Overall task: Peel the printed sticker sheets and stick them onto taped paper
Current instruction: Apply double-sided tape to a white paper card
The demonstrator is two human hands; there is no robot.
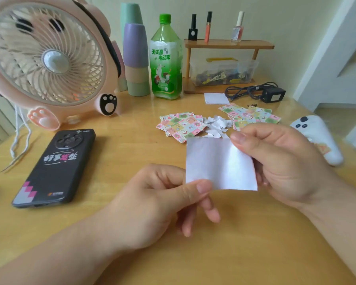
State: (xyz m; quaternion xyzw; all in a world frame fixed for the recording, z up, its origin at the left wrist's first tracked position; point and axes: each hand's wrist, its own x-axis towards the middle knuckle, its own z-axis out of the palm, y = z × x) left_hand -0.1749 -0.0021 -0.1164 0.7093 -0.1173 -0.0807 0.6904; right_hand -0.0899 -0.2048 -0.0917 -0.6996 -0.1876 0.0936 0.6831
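Both hands hold one white square sheet (218, 163) above the wooden table (132, 124), its blank side facing me. My left hand (164, 200) pinches its lower left corner between thumb and fingers. My right hand (284, 161) grips its right edge, thumb on top near the upper corner. Behind the sheet lie two piles of colourful printed sticker sheets, one left (181, 125) and one right (251, 116), with torn white paper scraps (216, 124) between them. A small stack of white paper (216, 98) sits farther back.
A black phone (58, 165) lies at the left. A pink fan (47, 56), stacked cups (136, 58) and a green bottle (166, 58) stand at the back. A wooden shelf (228, 45) holds a plastic box; a black charger (272, 95) and white plush (317, 136) sit at the right.
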